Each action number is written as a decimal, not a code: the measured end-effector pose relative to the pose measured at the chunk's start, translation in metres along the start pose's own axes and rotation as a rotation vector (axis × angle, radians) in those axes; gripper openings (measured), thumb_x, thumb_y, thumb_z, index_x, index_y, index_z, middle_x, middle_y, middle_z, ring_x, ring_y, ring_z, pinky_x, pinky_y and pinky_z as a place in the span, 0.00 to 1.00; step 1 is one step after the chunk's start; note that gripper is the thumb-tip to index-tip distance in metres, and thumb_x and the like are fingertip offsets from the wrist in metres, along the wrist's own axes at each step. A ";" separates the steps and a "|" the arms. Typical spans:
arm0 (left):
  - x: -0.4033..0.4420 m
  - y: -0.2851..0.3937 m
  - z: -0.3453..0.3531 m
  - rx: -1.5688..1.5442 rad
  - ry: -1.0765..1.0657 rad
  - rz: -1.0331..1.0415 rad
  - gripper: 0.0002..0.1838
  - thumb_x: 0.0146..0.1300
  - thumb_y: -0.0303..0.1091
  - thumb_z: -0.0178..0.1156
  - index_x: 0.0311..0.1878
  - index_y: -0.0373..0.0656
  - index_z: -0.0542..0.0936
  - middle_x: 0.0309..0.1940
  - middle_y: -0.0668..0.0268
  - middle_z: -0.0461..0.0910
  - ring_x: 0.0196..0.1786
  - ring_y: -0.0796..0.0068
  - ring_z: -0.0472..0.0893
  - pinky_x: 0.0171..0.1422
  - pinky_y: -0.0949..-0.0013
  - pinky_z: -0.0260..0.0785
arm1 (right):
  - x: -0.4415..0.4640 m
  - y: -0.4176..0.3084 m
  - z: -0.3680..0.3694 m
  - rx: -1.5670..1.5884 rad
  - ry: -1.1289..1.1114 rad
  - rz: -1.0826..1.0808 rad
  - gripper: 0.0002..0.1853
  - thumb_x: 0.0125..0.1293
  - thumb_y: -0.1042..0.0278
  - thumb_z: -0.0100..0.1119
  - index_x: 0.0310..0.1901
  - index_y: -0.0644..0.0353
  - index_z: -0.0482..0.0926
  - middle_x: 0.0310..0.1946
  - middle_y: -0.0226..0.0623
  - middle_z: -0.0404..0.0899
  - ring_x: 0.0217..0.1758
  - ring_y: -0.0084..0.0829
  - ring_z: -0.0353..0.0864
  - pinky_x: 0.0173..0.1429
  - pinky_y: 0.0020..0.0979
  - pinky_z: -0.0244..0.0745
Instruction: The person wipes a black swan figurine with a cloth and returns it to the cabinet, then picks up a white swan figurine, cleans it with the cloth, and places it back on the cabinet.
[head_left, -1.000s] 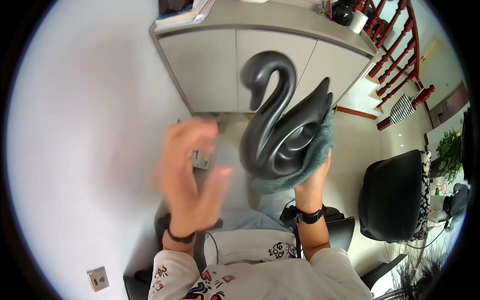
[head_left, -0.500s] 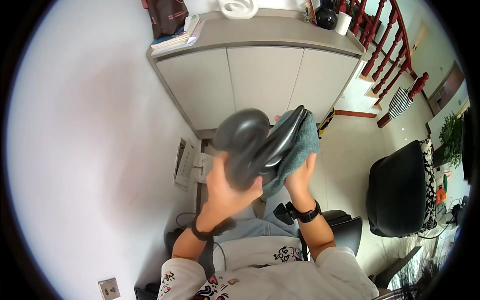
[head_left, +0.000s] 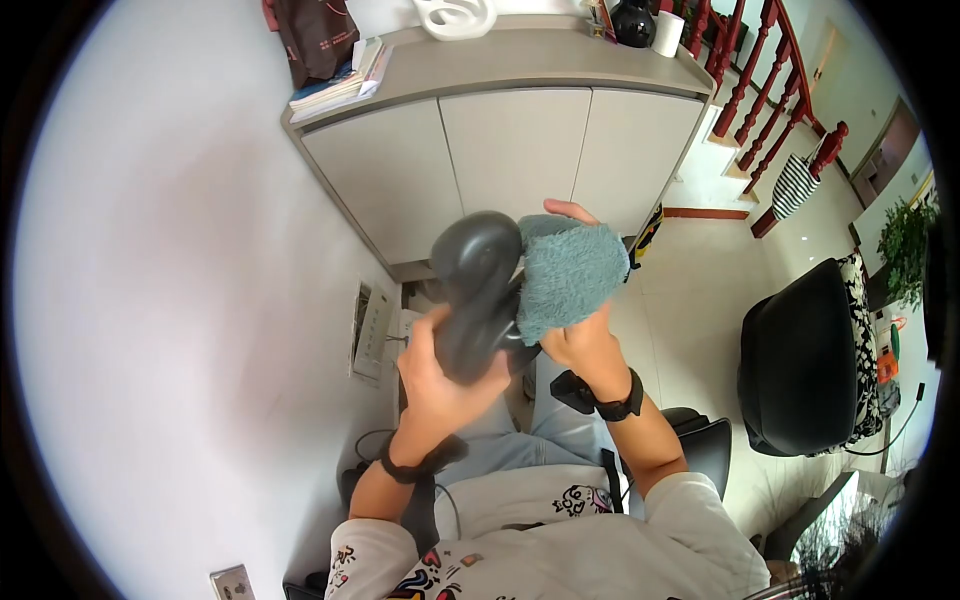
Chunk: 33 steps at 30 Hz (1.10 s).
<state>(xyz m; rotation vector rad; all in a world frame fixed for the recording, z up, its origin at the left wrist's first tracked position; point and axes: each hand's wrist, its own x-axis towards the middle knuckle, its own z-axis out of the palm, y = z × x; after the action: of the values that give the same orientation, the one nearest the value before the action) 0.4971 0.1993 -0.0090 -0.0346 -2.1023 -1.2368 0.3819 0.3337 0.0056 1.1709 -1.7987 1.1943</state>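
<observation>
In front of me is a glossy dark grey ornament [head_left: 478, 262] with rounded, looping forms, perhaps a sculpture; its exact kind is unclear. My left hand [head_left: 445, 385] is closed around its lower left part, thumb and fingers on either side. A grey-green fluffy cloth [head_left: 572, 278] lies over the ornament's right part and hides it. My right hand [head_left: 590, 350] grips the cloth from below and the right, pressing it against the ornament. One finger shows beyond the cloth's upper edge. Both wrists wear black bands.
A beige cabinet [head_left: 515, 140] stands ahead, bearing a white looped ornament [head_left: 455, 18], papers [head_left: 345, 85], a brown bag [head_left: 318, 40], a black vase [head_left: 634, 24] and a white cylinder [head_left: 668, 34]. A white wall [head_left: 190, 300] is close on the left. A black chair [head_left: 800, 360] stands right.
My right hand has turned and brought the cloth over the front of the ornament's right part, which showed bare before. My left hand keeps its hold. The view has shifted slightly.
</observation>
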 end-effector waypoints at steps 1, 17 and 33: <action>0.001 0.001 0.001 -0.008 0.013 -0.004 0.27 0.41 0.29 0.66 0.46 0.32 0.68 0.35 0.58 0.77 0.37 0.72 0.76 0.45 0.72 0.68 | 0.001 0.000 0.000 0.006 -0.038 -0.019 0.17 0.44 0.70 0.61 0.41 0.57 0.80 0.43 0.40 0.78 0.56 0.45 0.70 0.63 0.47 0.60; 0.008 -0.010 -0.005 -0.296 0.131 -0.176 0.25 0.47 0.27 0.65 0.50 0.34 0.69 0.41 0.61 0.79 0.42 0.77 0.77 0.50 0.74 0.67 | -0.041 -0.017 0.012 0.039 -0.242 -0.058 0.17 0.51 0.60 0.61 0.44 0.51 0.80 0.61 0.42 0.67 0.66 0.38 0.62 0.68 0.44 0.52; 0.009 0.019 0.001 -0.190 0.105 0.020 0.31 0.63 0.44 0.54 0.60 0.28 0.62 0.53 0.53 0.70 0.55 0.65 0.71 0.61 0.65 0.59 | -0.031 -0.038 0.037 0.187 0.088 0.216 0.36 0.49 0.55 0.64 0.58 0.66 0.66 0.63 0.46 0.62 0.69 0.49 0.53 0.69 0.52 0.45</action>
<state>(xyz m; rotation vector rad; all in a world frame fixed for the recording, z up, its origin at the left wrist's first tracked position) 0.4960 0.2079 0.0106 -0.0739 -1.8854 -1.3923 0.4263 0.3021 -0.0219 1.0265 -1.8125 1.5429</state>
